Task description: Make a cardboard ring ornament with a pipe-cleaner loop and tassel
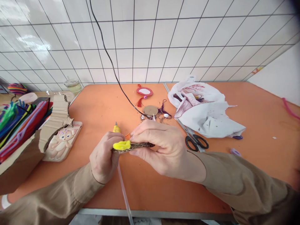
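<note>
A yellow hot glue gun (pixel 116 128) pokes out of my closed left hand (pixel 104 156), its grey nozzle facing away from me. Its clear glue stick (pixel 124 190) trails toward the table's front edge. Between my hands is a piece of corrugated cardboard (pixel 138 145), seen edge-on, with bright yellow fuzzy chenille (pixel 121 145) on its left end. My right hand (pixel 164 148) pinches the cardboard between thumb and fingers. A small orange piece (pixel 127 136) shows by the right fingertips. My left fingers touch the yellow end; their exact grip is partly hidden.
Scissors (pixel 197 142) and a white plastic bag (pixel 206 112) lie to the right. Behind my hands are a cardboard disc (pixel 150 110) and a red tasselled ornament (pixel 144 91). A cardboard box (pixel 21 168) of chenille stems and a phone case (pixel 64 142) sit left. A black cord (pixel 110 57) hangs across.
</note>
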Tool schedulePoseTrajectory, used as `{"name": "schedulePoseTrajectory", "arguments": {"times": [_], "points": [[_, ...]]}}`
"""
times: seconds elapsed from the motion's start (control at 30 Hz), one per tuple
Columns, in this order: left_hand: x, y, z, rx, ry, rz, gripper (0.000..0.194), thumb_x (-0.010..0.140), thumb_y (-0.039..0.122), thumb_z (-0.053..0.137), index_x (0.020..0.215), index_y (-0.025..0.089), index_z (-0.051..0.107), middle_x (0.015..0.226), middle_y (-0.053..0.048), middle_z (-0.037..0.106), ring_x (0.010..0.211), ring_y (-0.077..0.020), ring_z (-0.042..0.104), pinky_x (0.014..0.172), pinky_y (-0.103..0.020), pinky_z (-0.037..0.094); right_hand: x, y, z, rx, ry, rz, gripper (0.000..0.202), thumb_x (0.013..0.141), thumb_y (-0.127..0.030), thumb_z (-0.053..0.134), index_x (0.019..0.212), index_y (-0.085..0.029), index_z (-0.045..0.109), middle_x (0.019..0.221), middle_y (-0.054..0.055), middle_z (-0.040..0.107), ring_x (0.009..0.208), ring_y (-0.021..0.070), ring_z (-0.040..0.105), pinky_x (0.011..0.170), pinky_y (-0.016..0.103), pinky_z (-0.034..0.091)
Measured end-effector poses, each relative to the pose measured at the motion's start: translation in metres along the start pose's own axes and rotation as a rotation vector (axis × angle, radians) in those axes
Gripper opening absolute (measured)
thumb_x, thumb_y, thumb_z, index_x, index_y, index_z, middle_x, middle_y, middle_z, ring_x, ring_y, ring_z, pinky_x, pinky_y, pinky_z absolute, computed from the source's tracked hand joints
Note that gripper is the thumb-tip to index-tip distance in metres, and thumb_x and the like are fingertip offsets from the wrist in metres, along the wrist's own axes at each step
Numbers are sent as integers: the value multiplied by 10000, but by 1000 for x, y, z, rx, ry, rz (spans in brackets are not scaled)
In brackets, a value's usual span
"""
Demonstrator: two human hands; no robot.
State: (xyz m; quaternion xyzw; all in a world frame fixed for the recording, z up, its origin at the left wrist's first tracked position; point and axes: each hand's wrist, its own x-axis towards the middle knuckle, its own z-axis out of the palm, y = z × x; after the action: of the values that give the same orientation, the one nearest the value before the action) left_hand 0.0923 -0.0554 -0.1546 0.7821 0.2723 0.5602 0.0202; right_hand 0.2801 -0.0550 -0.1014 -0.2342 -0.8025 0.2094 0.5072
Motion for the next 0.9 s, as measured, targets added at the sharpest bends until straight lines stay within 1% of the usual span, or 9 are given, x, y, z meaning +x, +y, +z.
{"name": "schedulePoseTrajectory", "arguments": {"times": [0.1, 0.2, 0.27, 0.37, 0.47, 0.57, 0.67, 0.77, 0.9], "points": [[-1, -2, 0, 36, 34, -42, 100, 954, 216, 560, 1049, 210, 591, 885, -23, 683, 788, -145, 669, 716, -264, 566, 1, 1, -2, -35, -54, 44, 38, 885, -235, 673, 882, -199, 661, 832, 37, 706, 755, 144, 659, 672, 281, 544], [-2, -4, -1, 109, 88, -129, 70, 946, 273, 585, 995, 224, 590, 888, -13, 698, 773, -146, 676, 678, -251, 560, 2, 2, -5, -84, -54, 56, 185, 837, -299, 734, 973, -197, 662, 888, 44, 712, 812, 165, 672, 730, 305, 547], [-2, -5, -2, 147, 126, -162, 88, 935, 303, 606, 960, 223, 579, 821, 4, 680, 742, -147, 663, 662, -253, 548, 2, 3, -6, -116, -35, 60, 215, 825, -329, 742, 981, -205, 660, 893, 44, 712, 811, 173, 671, 735, 319, 544], [-2, -5, -4, 166, 152, -180, 96, 933, 307, 607, 929, 221, 565, 725, 30, 630, 673, -137, 623, 642, -254, 523, 3, 5, -8, -127, -9, 68, 136, 830, -294, 724, 909, -204, 659, 829, 32, 695, 747, 157, 649, 700, 312, 533], [-1, -5, -5, 147, 158, -188, 96, 936, 303, 600, 932, 220, 553, 714, 44, 616, 595, -114, 575, 611, -244, 503, 5, 5, -9, -118, -5, 79, 75, 827, -237, 712, 831, -195, 649, 761, 21, 669, 690, 137, 620, 649, 293, 511], [0, -5, -5, 144, 155, -172, 101, 937, 307, 602, 943, 218, 556, 717, 47, 617, 592, -105, 573, 594, -228, 491, 6, 4, -10, -115, 0, 77, 99, 849, -243, 684, 776, -203, 629, 711, 12, 656, 641, 130, 594, 601, 288, 490], [0, -4, -4, 165, 155, -168, 111, 938, 324, 601, 929, 219, 564, 697, 48, 607, 609, -112, 585, 578, -223, 492, 6, 5, -9, -114, 0, 84, 157, 879, -272, 647, 739, -214, 606, 682, 7, 651, 632, 136, 594, 599, 297, 487], [-1, -3, -3, 150, 146, -202, 126, 935, 335, 601, 904, 219, 563, 683, 43, 605, 606, -119, 593, 556, -225, 503, 4, 6, -7, -100, -1, 91, 182, 883, -279, 638, 722, -213, 583, 677, 8, 652, 635, 139, 598, 600, 303, 479], [-3, -5, -3, 110, 129, -226, 113, 924, 300, 615, 879, 220, 549, 710, 31, 623, 616, -121, 607, 530, -211, 506, 4, 9, -8, -71, 3, 93, 209, 884, -292, 641, 710, -214, 557, 674, 4, 640, 634, 135, 588, 596, 299, 464]]}}
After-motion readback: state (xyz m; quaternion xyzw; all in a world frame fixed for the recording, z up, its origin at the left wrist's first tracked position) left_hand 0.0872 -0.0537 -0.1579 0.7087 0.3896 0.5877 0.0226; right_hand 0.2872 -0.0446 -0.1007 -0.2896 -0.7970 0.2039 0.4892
